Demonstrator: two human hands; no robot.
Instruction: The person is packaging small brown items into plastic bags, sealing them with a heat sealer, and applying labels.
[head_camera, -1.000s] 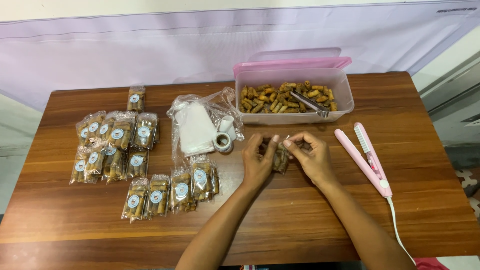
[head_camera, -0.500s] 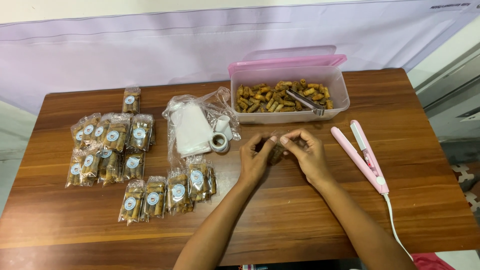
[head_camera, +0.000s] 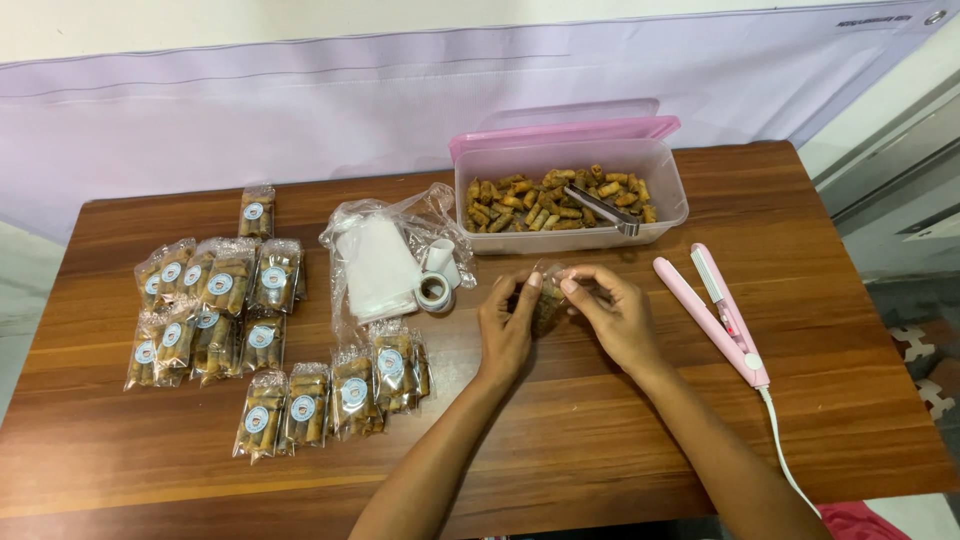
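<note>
Where both hands meet, the small snack bag sits apparently pinched between their fingers.

Wood, clear plastic and pink gloss are showing across the table.

The table is showing brown wood grain with a soft sheen. The pouch, pinched between the left hand and right hand, is looking like thin, clear, crinkled plastic, as are the packets and the bag, all catching glossy highlights. The tub is appearing as frosted plastic with a pink lid; the tongs are gleaming like metal. The sealer is shining as smooth pink plastic. The backdrop is looking matt.
</note>
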